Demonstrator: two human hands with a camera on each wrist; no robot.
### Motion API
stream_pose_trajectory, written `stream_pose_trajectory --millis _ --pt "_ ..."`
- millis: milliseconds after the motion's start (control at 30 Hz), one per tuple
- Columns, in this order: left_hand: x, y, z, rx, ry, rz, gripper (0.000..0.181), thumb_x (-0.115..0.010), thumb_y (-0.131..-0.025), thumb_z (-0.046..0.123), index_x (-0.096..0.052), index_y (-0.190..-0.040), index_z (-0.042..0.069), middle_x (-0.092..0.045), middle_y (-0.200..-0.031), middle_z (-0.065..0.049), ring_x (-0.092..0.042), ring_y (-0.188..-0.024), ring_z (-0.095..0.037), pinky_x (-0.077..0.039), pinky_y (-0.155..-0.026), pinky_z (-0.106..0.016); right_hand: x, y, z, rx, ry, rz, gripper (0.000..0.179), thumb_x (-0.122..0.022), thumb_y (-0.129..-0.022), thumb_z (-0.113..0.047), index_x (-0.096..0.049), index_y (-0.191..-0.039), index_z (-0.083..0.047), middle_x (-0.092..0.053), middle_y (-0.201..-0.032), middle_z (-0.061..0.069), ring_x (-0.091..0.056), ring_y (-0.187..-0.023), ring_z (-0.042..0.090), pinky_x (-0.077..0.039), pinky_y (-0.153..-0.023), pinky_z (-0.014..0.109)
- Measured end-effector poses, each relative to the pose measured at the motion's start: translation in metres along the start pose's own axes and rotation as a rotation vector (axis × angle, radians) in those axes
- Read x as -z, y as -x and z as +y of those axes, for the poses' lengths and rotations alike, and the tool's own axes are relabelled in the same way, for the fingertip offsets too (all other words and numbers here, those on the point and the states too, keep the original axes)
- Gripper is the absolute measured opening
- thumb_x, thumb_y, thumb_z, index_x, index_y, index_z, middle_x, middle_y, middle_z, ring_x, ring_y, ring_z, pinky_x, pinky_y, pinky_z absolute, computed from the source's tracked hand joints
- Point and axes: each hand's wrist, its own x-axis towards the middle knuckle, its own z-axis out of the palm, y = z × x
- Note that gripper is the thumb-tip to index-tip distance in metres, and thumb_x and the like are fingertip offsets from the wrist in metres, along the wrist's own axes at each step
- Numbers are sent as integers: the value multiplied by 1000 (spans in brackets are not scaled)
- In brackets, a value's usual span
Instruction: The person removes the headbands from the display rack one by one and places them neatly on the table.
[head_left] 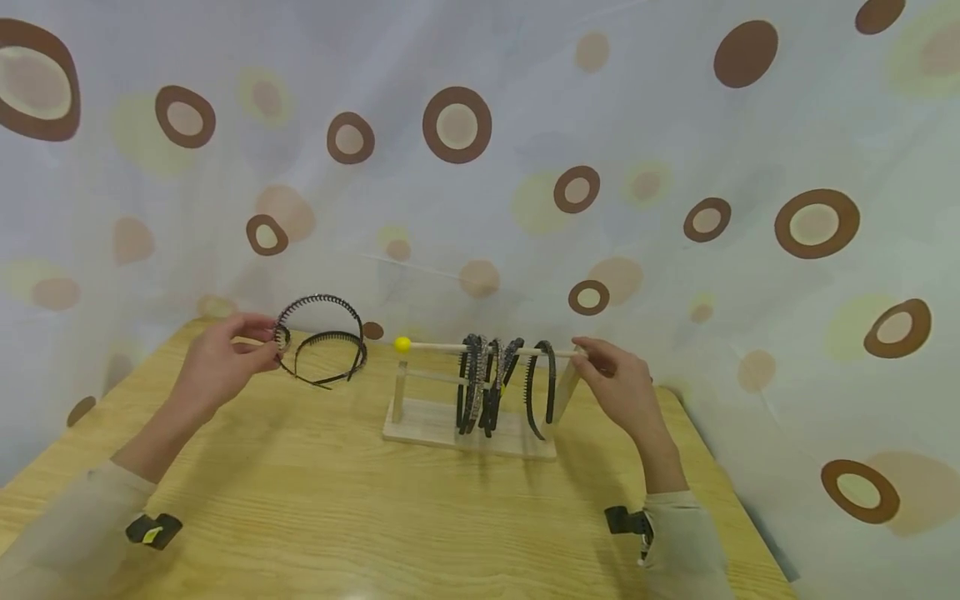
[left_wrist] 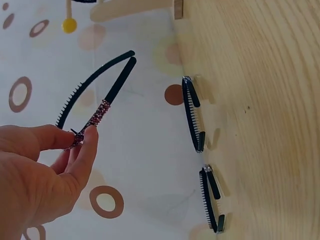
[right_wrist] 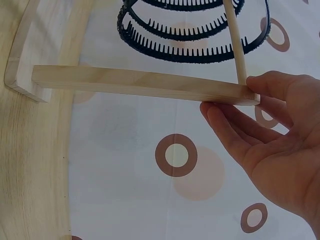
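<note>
My left hand (head_left: 225,354) pinches a dark toothed headband (left_wrist: 120,80) between thumb and fingers, at a part covered in reddish sparkling beads. It holds the band in the air, left of a wooden stand (head_left: 420,433). With thumb and fingers, my right hand (head_left: 618,387) grips the top of the stand's right upright (right_wrist: 140,82), where a round rod (right_wrist: 237,50) joins it. Several headbands (head_left: 472,392) hang on that rod, most bunched near its middle and one closer to the right upright. A yellow ball (head_left: 402,344) caps the rod's left end.
Two dark toothed headbands (left_wrist: 192,115) (left_wrist: 210,200) lie on the wooden table (head_left: 337,500) along its back edge. A spotted sheet (head_left: 525,108) hangs behind the table and along its sides. Each wrist carries a small black device (head_left: 153,530).
</note>
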Motion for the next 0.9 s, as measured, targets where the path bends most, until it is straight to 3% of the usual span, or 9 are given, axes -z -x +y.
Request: stream_pose_trajectory --millis 300,433,667,900 --pt "29 0 -20 -74 -239 6 36 -64 -99 6 -62 -133 -6 -66 -112 -24 -70 -80 -4 -57 -64 -23 0 0 -1 -1 -2 -1 36 -63 -104 -26 -66 -137 -13 -69 -117 17 -66 -108 34 -52 -93 52" --pt "41 -5 -31 -73 -334 -6 35 -63 -100 9 -63 -132 -5 -68 -114 -25 -71 -79 -7 -54 -59 -24 0 0 -2 8 2 5 36 -63 -104 -25 -66 -137 -11 -69 -116 18 -66 -108 34 -53 -92 52" --pt "61 -12 -56 -3 -379 -128 35 -55 -103 5 -58 -134 -12 -66 -115 -30 -72 -88 -31 -56 -61 -29 -1 0 -2 -1 7 8 35 -63 -104 -25 -66 -137 -12 -70 -116 16 -67 -107 33 -53 -91 51" --pt "83 -13 -75 40 -445 -281 34 -54 -102 -2 -56 -132 -18 -68 -104 -27 -67 -75 -21 -55 -59 -31 -2 0 -3 -6 9 7 35 -64 -104 -25 -67 -136 -13 -70 -114 15 -68 -105 33 -54 -89 52"
